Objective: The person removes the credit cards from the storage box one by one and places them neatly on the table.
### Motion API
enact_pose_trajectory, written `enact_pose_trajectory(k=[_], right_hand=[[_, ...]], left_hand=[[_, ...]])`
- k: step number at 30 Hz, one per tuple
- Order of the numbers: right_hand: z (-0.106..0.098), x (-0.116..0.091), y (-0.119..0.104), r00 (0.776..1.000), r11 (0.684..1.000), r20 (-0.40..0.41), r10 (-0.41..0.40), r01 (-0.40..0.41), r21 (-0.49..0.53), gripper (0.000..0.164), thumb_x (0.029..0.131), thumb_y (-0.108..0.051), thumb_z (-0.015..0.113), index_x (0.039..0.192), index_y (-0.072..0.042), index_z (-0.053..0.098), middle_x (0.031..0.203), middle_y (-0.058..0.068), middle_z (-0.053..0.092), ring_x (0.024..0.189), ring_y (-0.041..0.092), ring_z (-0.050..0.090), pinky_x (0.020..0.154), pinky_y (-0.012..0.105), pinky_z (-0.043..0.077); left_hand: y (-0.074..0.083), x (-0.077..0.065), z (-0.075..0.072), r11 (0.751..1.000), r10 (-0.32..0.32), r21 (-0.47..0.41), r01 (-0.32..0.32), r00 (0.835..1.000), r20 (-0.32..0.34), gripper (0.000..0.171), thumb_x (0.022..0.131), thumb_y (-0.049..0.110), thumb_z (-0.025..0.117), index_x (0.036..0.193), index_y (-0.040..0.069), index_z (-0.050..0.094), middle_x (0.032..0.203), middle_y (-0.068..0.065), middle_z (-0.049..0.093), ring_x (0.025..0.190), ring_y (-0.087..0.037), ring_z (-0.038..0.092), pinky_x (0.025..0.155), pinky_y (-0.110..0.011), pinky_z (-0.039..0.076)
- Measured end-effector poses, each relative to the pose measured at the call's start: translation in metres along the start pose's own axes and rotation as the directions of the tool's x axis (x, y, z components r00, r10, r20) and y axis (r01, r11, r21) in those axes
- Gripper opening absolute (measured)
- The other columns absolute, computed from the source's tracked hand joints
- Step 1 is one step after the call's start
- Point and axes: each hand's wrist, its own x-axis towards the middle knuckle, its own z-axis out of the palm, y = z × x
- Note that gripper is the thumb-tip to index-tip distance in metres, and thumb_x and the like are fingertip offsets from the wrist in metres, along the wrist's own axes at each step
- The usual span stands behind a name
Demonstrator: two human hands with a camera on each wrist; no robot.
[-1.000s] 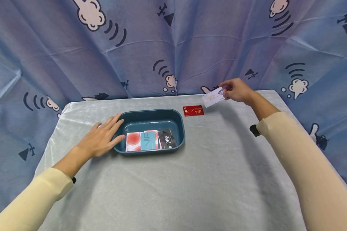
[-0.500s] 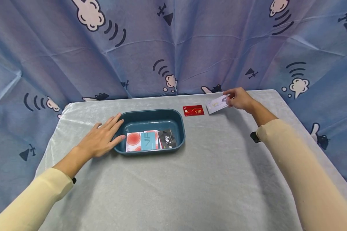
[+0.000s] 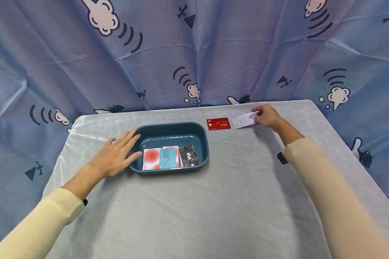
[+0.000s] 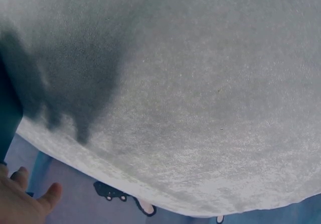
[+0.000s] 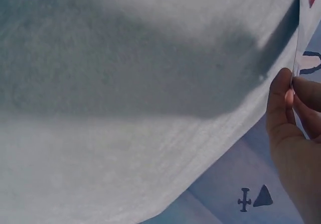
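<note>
A white VIP card [image 3: 243,120] is pinched at its right end between the thumb and fingers of my right hand [image 3: 268,116]. It is close over the cloth at the back, just right of a red VIP card [image 3: 218,123] lying flat. In the right wrist view the white card [image 5: 299,43] shows edge-on, with a shadow beneath it. My left hand [image 3: 115,153] rests with spread, straight fingers on the left rim of a dark teal bin [image 3: 171,172]. Inside the bin lie several cards: red-and-white ones [image 3: 151,158], a light blue one [image 3: 167,158] and a black one [image 3: 189,156].
A pale grey cloth [image 3: 194,212] covers the table. Behind its back edge hangs a blue-purple curtain [image 3: 155,54] with cartoon prints. The bin stands left of the table's middle, and both cards outside it are near the back edge.
My right hand has brought the white card down and toward the table, and it now lines up beside the red card. The left hand and the bin have stayed in place.
</note>
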Motion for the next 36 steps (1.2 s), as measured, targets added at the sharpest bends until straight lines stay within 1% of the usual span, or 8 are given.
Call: enact_pose_trajectory(k=[5,7,15,19,23,26,32,36], right_hand=[[0.005,0.002,0.006,0.999,0.999,0.008,0.031,-0.031,-0.015,0.049,0.091,0.009,0.049,0.138,0.019,0.043,0.108,0.031,0.051,0.08,0.018,0.054,0.06,0.014,0.047],[0.006,0.002,0.005,0.998,0.998,0.021,0.054,-0.053,-0.031,0.049,0.093,0.006,0.051,0.14,0.018,0.042,0.114,0.032,0.051,0.088,0.024,0.054,0.061,0.014,0.045],[0.009,0.003,0.001,0.989,0.989,0.053,0.14,-0.137,-0.054,0.054,0.098,-0.009,0.053,0.145,0.012,0.039,0.135,0.031,0.048,0.107,0.031,0.051,0.075,0.024,0.047],[0.009,0.003,0.0,0.988,0.989,0.053,0.144,-0.141,-0.052,0.052,0.099,-0.011,0.052,0.144,0.013,0.041,0.131,0.029,0.049,0.096,0.024,0.054,0.073,0.024,0.048],[0.006,0.001,0.0,0.989,0.99,0.052,0.136,-0.134,-0.036,0.049,0.099,-0.01,0.051,0.14,0.014,0.044,0.116,0.024,0.053,0.077,0.015,0.056,0.067,0.022,0.05],[0.003,0.0,0.0,0.993,0.993,0.043,0.112,-0.109,-0.052,0.047,0.098,-0.01,0.051,0.138,0.014,0.045,0.107,0.022,0.056,0.072,0.011,0.056,0.063,0.02,0.049],[-0.002,-0.003,-0.011,0.997,0.995,0.039,0.07,-0.067,-0.08,0.049,0.098,-0.011,0.049,0.141,0.012,0.043,0.121,0.03,0.053,0.09,0.024,0.058,0.069,0.022,0.051],[-0.001,-0.004,-0.03,0.996,0.997,0.066,0.059,-0.055,-0.06,0.049,0.101,-0.013,0.048,0.145,0.007,0.04,0.129,0.03,0.051,0.103,0.035,0.056,0.084,0.035,0.053]], left_hand=[[-0.001,0.001,0.0,1.0,0.005,-0.001,-0.005,1.0,-0.004,0.073,0.103,0.052,0.042,0.158,0.007,0.026,0.167,-0.007,0.006,0.15,-0.034,0.018,0.111,-0.067,0.021],[-0.001,0.001,0.0,1.0,0.006,-0.002,-0.006,1.0,-0.006,0.073,0.103,0.052,0.043,0.158,0.007,0.026,0.167,-0.007,0.007,0.15,-0.034,0.018,0.111,-0.067,0.022],[-0.001,0.001,-0.001,1.0,0.006,-0.004,-0.006,1.0,0.0,0.072,0.103,0.052,0.042,0.158,0.007,0.026,0.168,-0.007,0.005,0.15,-0.034,0.018,0.111,-0.067,0.021],[-0.001,0.001,-0.001,1.0,0.003,-0.006,-0.003,1.0,0.002,0.073,0.103,0.052,0.042,0.158,0.007,0.026,0.168,-0.007,0.005,0.151,-0.034,0.018,0.111,-0.067,0.021],[-0.001,0.001,-0.001,1.0,0.004,-0.003,-0.004,1.0,0.0,0.073,0.103,0.053,0.041,0.158,0.007,0.026,0.168,-0.007,0.006,0.15,-0.034,0.018,0.111,-0.067,0.021],[-0.001,0.001,-0.001,1.0,0.006,0.0,-0.006,1.0,-0.005,0.072,0.103,0.052,0.042,0.158,0.007,0.026,0.167,-0.007,0.007,0.15,-0.034,0.018,0.111,-0.067,0.022],[0.0,0.001,-0.002,1.0,0.009,0.0,-0.009,1.0,0.003,0.072,0.103,0.052,0.04,0.158,0.007,0.026,0.167,-0.008,0.007,0.15,-0.034,0.018,0.111,-0.067,0.021],[0.0,0.0,-0.003,1.0,0.006,-0.001,-0.006,1.0,0.007,0.072,0.104,0.052,0.04,0.158,0.006,0.025,0.167,-0.009,0.007,0.15,-0.036,0.018,0.111,-0.068,0.02]])
